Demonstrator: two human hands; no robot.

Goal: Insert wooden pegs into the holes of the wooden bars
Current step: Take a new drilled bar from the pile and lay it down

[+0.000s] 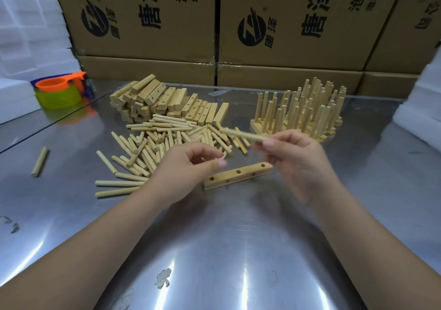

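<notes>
A wooden bar (237, 175) with several empty holes lies flat on the metal table (214, 250), just beyond my two hands. My right hand (296, 164) pinches one end of a wooden peg (243, 135), which points left and away, level above the bar. My left hand (188, 169) hovers left of the bar with fingers curled, thumb and forefinger nearly touching; whether it holds a peg I cannot tell. A loose pile of pegs (162, 147) lies behind the left hand. Behind that is a stack of empty bars (167, 102). Finished bars with upright pegs (307, 111) stand at the back right.
One stray peg (40, 162) lies far left. A green and orange plastic cup (59, 92) stands at the back left by white foam blocks (28, 38). Cardboard boxes (214, 23) wall off the back. More white foam (422, 109) sits at the right edge.
</notes>
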